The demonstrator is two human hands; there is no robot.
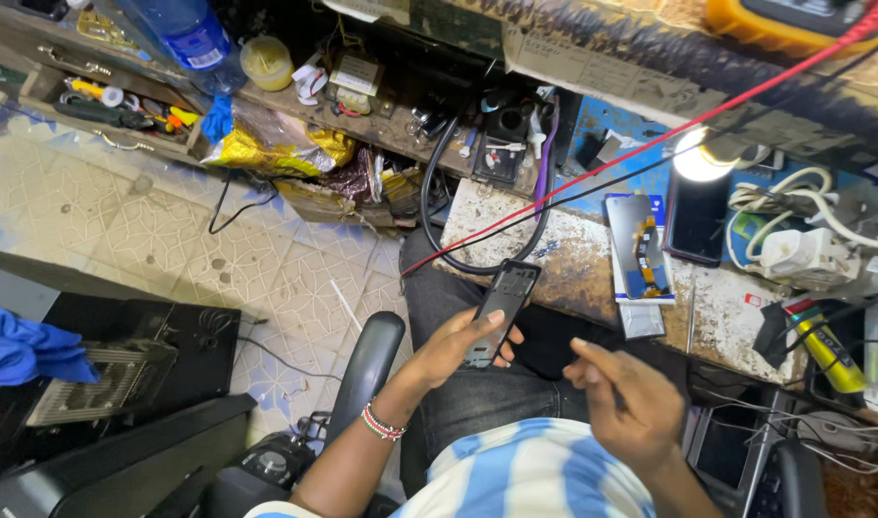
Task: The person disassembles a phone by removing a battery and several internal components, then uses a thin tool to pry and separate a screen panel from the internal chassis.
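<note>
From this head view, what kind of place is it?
Most likely a small phone repair stall. The left hand holds an opened phone, a loose phone screen lies on the worn workbench, and a drawer of hand tools sits nearby.

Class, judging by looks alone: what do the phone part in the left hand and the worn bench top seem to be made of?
Phone part in the left hand: probably dark plastic or metal, matt, showing cut-outs and inner components. Bench top: possibly painted wood, its pale coating chipped and stained brown.
</note>
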